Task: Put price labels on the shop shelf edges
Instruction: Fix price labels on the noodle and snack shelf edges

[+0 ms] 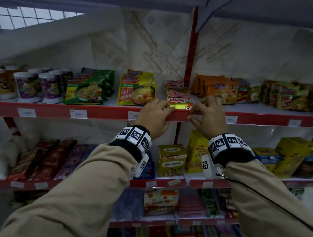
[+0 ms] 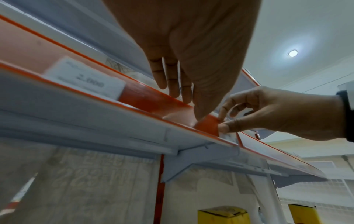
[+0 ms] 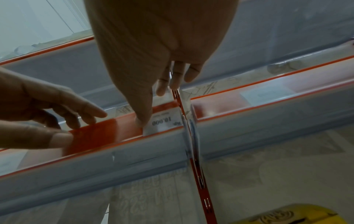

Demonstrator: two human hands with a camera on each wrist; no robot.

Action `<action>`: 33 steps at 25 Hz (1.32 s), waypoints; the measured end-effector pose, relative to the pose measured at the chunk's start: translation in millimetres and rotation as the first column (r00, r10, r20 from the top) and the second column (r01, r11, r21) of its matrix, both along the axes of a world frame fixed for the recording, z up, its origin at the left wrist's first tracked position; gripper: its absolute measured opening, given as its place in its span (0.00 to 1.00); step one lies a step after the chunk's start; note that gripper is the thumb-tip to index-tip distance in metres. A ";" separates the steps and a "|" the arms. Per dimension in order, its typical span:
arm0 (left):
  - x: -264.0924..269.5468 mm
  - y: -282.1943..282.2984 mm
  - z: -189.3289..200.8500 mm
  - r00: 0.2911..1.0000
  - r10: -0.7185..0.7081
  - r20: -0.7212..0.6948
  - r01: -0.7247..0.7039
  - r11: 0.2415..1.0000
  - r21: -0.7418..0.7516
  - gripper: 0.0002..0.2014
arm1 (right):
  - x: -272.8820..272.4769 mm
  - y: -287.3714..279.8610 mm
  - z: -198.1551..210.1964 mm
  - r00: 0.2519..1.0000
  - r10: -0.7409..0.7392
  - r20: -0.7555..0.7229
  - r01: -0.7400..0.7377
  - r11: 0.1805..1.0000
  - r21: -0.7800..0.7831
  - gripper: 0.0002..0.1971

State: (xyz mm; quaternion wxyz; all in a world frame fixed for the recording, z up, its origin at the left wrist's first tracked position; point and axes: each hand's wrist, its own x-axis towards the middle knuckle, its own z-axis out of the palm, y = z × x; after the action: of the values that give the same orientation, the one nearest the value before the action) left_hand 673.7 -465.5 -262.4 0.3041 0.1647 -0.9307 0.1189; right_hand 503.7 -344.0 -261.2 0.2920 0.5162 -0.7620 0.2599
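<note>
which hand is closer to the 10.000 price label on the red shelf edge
Right. The right hand has its thumb on the 10.000 price label, against the red shelf edge. The left hand rests on the edge, apart from the label.

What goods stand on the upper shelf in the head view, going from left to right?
Cups → green noodle packs → yellow noodle packs → small pink packets → orange noodle packs. Further right the packs blur together.
</note>
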 end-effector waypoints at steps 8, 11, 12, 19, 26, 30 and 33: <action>-35.3 21.1 -6.5 0.996 0.047 -0.081 -0.041 0.997 0.071 0.16 | -20.7 6.5 -10.7 0.989 0.148 0.011 -0.148 0.989 0.009 0.11; -40.0 23.4 -7.4 0.991 0.039 -0.126 -0.024 0.993 0.119 0.14 | -21.2 7.0 -12.0 0.988 0.155 0.014 -0.155 0.988 0.013 0.12; -40.9 24.1 -8.1 0.989 0.037 -0.146 -0.018 0.991 0.131 0.13 | -21.7 6.9 -11.9 0.988 0.152 0.000 -0.152 0.988 0.030 0.12; -45.1 26.0 -12.1 0.974 0.039 -0.223 -0.003 0.987 0.159 0.08 | -23.6 2.4 -3.1 0.985 0.144 0.091 -0.155 0.979 0.132 0.09; -49.1 22.9 -16.4 0.943 0.017 -0.333 0.070 0.967 0.247 0.11 | -21.3 1.5 18.6 0.762 0.472 0.443 -0.372 0.880 -0.296 0.06; -51.0 22.2 -16.6 0.919 0.029 -0.394 0.101 0.947 0.305 0.16 | -9.1 -4.0 14.2 0.541 0.622 0.566 -0.438 0.783 -0.442 0.13; -51.1 19.2 -16.0 0.925 0.033 -0.378 0.092 0.947 0.308 0.11 | -6.3 -6.9 6.7 0.578 0.605 0.548 -0.445 0.796 -0.411 0.11</action>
State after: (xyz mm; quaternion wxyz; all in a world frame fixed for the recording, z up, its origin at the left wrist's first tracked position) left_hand 622.6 -446.3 -278.4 0.4487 0.2176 -0.8638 -0.0723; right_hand 497.4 -350.9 -254.5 -0.0276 0.5573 -0.5895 0.5840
